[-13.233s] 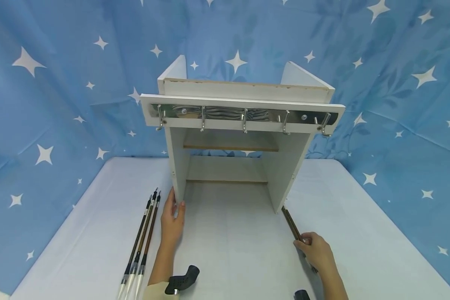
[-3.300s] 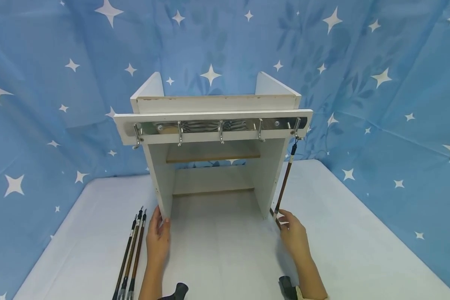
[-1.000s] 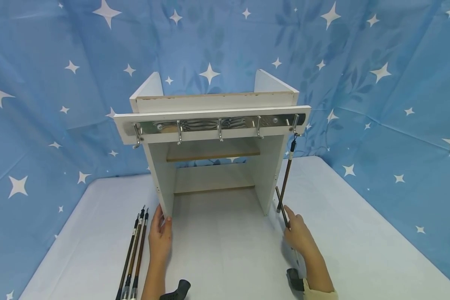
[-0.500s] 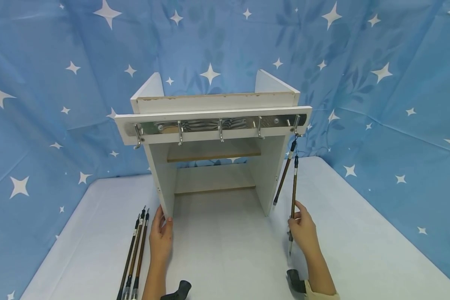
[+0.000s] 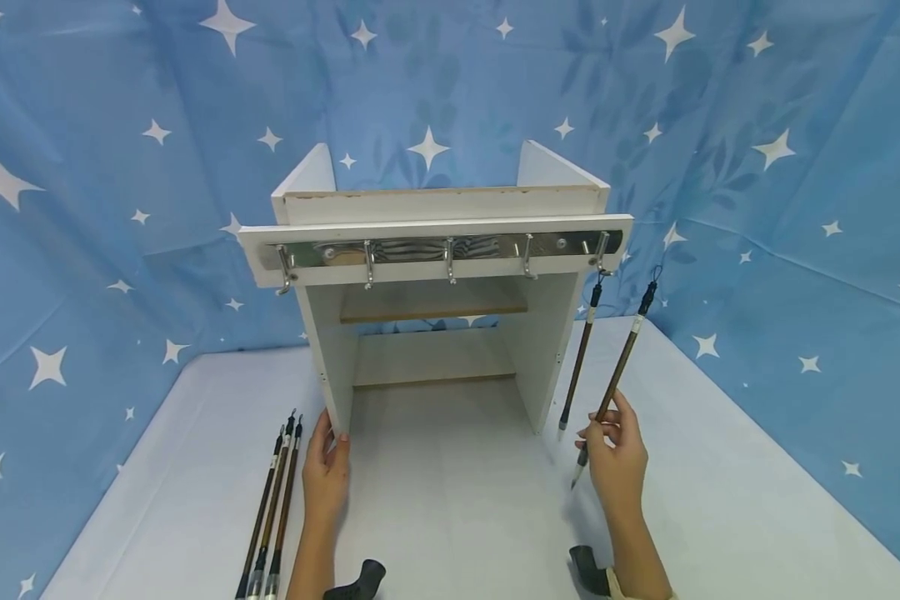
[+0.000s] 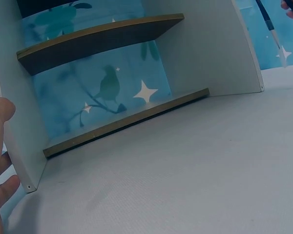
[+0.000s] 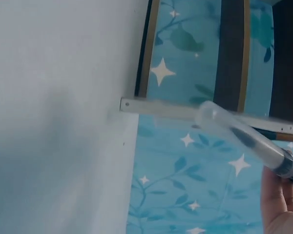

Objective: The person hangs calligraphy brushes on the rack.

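A white shelf unit (image 5: 330, 350) stands on the table, with a metal hook rail (image 5: 442, 250) across its front board. One brown calligraphy brush (image 5: 579, 358) hangs from the rightmost hook. My right hand (image 5: 613, 454) pinches a second brush (image 5: 621, 367) near its lower end and holds it tilted in the air, loop end up, to the right of the rail. That brush's clear cap (image 7: 244, 139) shows in the right wrist view. My left hand (image 5: 326, 467) rests flat against the foot of the unit's left side panel (image 6: 17, 141). Three more brushes (image 5: 273, 508) lie on the table left of it.
A light tablecloth (image 5: 465, 500) covers the table, and a blue star-patterned cloth (image 5: 120, 167) hangs behind and to both sides. The unit has a brown shelf (image 5: 435, 304) inside. The other hooks on the rail hold nothing.
My right hand has lifted the second brush off the table and swung its loop end up and to the right. One brush went onto the rightmost hook before that. The left hand stays put.
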The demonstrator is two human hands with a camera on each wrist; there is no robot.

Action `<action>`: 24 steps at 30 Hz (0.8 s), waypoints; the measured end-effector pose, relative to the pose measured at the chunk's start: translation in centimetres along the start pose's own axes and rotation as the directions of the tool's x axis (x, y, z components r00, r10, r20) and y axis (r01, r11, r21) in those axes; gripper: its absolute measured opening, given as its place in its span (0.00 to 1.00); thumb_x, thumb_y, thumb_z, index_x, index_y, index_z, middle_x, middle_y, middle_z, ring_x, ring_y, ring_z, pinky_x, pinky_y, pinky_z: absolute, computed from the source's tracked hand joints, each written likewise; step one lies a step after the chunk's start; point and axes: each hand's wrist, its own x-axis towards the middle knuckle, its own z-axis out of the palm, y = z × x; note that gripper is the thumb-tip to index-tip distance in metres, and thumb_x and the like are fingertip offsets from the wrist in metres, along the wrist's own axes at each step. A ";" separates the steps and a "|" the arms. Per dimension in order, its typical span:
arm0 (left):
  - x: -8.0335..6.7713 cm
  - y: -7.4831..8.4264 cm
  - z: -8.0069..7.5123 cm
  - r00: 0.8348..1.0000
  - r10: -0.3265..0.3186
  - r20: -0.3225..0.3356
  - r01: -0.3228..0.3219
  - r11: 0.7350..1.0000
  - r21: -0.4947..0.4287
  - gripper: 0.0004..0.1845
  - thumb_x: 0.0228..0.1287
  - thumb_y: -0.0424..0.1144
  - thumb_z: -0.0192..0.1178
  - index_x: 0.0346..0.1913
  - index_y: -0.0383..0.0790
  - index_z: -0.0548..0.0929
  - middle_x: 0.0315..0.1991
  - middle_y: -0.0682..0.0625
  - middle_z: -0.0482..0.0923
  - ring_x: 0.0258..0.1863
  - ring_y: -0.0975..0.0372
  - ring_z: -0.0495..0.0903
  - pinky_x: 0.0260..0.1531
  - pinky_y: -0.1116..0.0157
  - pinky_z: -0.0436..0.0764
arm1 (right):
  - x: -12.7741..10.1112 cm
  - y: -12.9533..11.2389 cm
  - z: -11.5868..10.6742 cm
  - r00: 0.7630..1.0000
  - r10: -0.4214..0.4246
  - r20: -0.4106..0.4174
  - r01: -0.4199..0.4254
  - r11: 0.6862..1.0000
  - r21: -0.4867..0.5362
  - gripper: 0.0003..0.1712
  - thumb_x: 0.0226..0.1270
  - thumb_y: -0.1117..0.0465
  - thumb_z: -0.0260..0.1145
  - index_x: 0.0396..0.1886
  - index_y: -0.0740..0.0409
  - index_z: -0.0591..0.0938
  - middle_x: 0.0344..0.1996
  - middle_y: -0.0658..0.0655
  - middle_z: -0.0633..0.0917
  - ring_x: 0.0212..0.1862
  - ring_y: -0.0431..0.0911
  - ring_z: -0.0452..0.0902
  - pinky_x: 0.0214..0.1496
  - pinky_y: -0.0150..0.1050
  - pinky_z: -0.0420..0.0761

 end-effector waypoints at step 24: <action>-0.1 0.1 0.1 1.000 0.011 -0.012 -0.011 1.000 -0.004 0.29 0.70 0.42 0.46 0.70 0.44 0.52 0.67 0.37 0.57 0.62 0.44 0.65 0.56 0.54 0.70 | -2.3 -2.7 2.7 0.783 -0.613 -0.111 0.622 0.761 0.187 0.34 0.45 0.85 0.53 0.58 0.77 0.65 0.32 0.66 0.76 0.33 0.34 0.75 0.34 0.20 0.78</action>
